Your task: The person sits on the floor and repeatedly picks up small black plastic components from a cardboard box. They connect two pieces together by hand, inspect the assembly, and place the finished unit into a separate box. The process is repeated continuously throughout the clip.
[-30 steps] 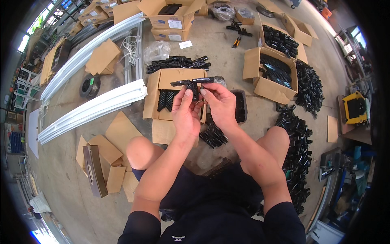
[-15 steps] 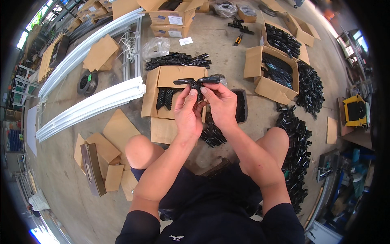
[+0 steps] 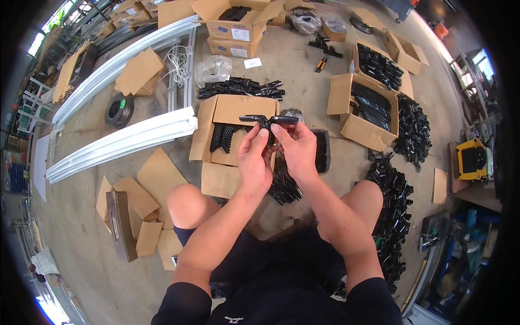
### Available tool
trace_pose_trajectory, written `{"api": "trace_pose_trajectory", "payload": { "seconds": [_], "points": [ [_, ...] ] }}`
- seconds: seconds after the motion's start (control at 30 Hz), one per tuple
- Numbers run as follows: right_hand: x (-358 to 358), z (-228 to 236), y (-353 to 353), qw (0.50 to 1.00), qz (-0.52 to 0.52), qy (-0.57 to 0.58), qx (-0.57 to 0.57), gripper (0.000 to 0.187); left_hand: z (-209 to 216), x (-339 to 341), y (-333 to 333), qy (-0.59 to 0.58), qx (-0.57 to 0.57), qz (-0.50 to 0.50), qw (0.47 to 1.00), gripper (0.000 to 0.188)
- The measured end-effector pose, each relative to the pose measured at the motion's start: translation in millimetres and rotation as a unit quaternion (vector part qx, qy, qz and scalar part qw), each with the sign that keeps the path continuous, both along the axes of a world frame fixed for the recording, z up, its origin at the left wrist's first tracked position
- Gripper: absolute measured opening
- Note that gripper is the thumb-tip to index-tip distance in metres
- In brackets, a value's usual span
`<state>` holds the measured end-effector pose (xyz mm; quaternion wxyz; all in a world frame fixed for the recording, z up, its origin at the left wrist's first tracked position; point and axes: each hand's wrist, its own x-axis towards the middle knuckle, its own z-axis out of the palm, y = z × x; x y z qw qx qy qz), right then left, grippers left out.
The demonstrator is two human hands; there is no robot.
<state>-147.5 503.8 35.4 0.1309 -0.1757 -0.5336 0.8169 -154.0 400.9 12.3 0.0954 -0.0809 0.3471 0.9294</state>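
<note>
Concrete floor (image 3: 303, 65): bears everything listed; bare patches lie left of the open carton and beyond it.

White metal profiles (image 3: 122, 141): two long bundles, left of the open carton, running slantwise and well apart from it.

Open carton (image 3: 238, 111): one, flaps spread flat, directly ahead of the seated person's knees; black brackets stacked inside. Landmark for this entry.

Second carton (image 3: 360, 108): one, right of the open carton, filled with black parts.

Heap of black parts (image 3: 392, 200): one long pile, right of the open carton, beside the person's right knee.

Flat cardboard pieces (image 3: 141, 197): several, exact count unclear, left of and nearer than the open carton.

Wire coil (image 3: 119, 110): one, left of the open carton, between the profile bundles.

Left hand (image 3: 254, 160): raised over the open carton's right flap, palm toward the person, fingers curled; grip clenched on the black bracket piece.

Right hand (image 3: 298, 149): raised just beside the left hand, touching it, fingertips (image 3: 275, 128) pinching the same piece from the right.

Black bracket piece (image 3: 268, 120): one, T-shaped, held level above the open carton's right edge, between both hands.
</note>
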Motion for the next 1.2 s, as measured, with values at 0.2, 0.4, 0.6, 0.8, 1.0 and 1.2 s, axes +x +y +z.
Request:
{"api": "trace_pose_trajectory", "payload": {
  "seconds": [0.2,0.4,0.6,0.8,1.0,1.2],
  "points": [
    [2.4,-7.9,-1.1,0.999,-0.029,-0.005,-0.038,0.012,-4.3,2.9,7.2,-0.010,-0.026,0.017,0.999,0.027],
    [7.4,-5.2,-2.8,1.000,-0.017,0.000,-0.019,0.013,-3.1,1.9,10.1,0.009,-0.031,0.031,0.999,0.029],
    [5.4,-6.7,2.7,1.000,-0.003,-0.011,-0.012,0.011,-6.7,1.9,11.4,0.028,-0.028,0.035,0.999,0.028],
    [6.2,-10.0,-7.2,0.999,-0.037,0.010,-0.020,0.009,-3.4,2.9,10.8,0.019,-0.046,0.044,0.998,0.029],
    [9.3,-9.0,-8.8,0.999,-0.032,0.017,-0.027,0.010,-1.6,2.3,10.2,0.026,-0.053,0.050,0.997,0.029],
    [8.8,-13.3,-10.0,0.998,-0.028,0.033,-0.044,0.012,3.1,3.4,12.8,0.024,-0.042,0.064,0.997,0.027]
  ]
}}
